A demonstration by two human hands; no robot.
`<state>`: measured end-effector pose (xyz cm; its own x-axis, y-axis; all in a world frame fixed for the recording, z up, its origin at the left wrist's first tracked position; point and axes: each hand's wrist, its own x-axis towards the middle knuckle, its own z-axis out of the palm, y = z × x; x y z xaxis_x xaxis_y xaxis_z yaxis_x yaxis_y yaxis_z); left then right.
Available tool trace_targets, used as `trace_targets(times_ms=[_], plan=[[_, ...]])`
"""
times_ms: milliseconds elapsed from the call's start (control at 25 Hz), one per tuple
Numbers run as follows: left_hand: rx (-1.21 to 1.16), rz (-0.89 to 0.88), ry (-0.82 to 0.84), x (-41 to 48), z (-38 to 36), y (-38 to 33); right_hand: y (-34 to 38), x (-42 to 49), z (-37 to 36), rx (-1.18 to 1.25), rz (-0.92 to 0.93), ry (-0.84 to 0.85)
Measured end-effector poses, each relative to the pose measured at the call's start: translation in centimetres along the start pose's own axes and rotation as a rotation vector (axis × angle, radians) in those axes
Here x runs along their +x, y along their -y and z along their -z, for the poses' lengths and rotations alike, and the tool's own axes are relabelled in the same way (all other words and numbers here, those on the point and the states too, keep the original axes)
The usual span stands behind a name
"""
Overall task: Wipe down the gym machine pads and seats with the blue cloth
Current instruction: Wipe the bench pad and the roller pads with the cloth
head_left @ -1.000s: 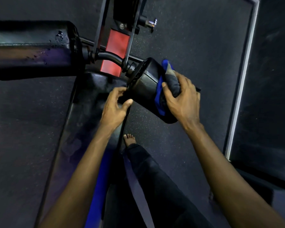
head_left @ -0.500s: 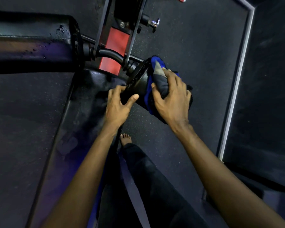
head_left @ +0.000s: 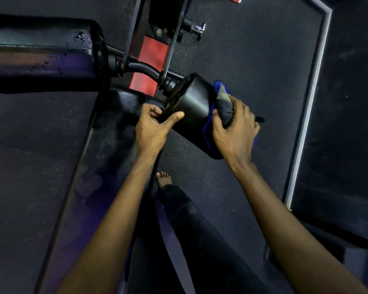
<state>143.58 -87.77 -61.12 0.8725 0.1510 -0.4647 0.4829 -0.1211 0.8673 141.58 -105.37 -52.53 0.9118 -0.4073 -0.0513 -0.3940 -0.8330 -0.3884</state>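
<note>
Right-hand fingers (head_left: 245, 110): curling over a bunched blue cloth (head_left: 224, 102), gripping it and pressing it against the outer end of the small black roller pad (head_left: 191, 107); the cloth's blue edge is showing along the pad's end, beneath the right hand (head_left: 235, 132). Left-hand fingers (head_left: 152, 109): bending round the inner rim of the same roller pad, thumb lying along its side, the left hand (head_left: 152, 129) holding the pad. Roller pad: sitting on a black bar that is running past a red frame upright (head_left: 152, 54) to a larger black roller pad (head_left: 40, 58), which is showing droplets on its near end. Seat pad (head_left: 106, 134): black, lying below the left hand. Pull-pin knob (head_left: 199, 28): projecting from the frame above. Bare foot (head_left: 163, 180) and dark trouser leg (head_left: 200, 230): standing on the speckled dark floor (head_left: 253, 71) beside the seat pad's right edge.
</note>
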Motion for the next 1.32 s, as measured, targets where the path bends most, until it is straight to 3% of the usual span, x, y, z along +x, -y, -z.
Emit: trace_targets(times_ms=[120,320,360,480,640,800,920,1080,1320], plan=[[0.043,-0.061,-0.058,-0.7,-0.8,-1.1,1.2,0.5,-0.2,0.005,0.059,0.032],[0.074,-0.129,0.285,-2.7,0.4,2.8,-3.2,0.1,1.8,0.008,-0.005,0.053],[0.087,-0.146,0.291,-3.0,0.4,3.2,-3.7,-0.2,1.8,0.015,-0.017,0.049],[0.102,-0.173,0.123,-1.3,0.4,3.1,-3.7,-0.8,1.0,0.006,-0.019,0.02],[0.126,-0.172,0.05,-1.3,-0.1,1.3,-1.3,0.2,0.0,-0.02,-0.083,-0.037],[0.152,-0.205,-0.035,-1.9,-1.3,-1.4,2.2,0.4,-0.9,-0.034,0.025,0.017],[0.108,-0.213,0.018,-1.6,-0.5,-0.4,1.3,1.7,0.1,-0.001,0.047,0.06],[0.149,-0.021,0.339,-1.6,0.2,2.2,-2.2,1.5,1.3,0.021,-0.068,0.032],[0.173,-0.129,0.133,-1.1,-0.1,2.1,1.4,-0.2,-1.3,-0.012,0.001,0.009]])
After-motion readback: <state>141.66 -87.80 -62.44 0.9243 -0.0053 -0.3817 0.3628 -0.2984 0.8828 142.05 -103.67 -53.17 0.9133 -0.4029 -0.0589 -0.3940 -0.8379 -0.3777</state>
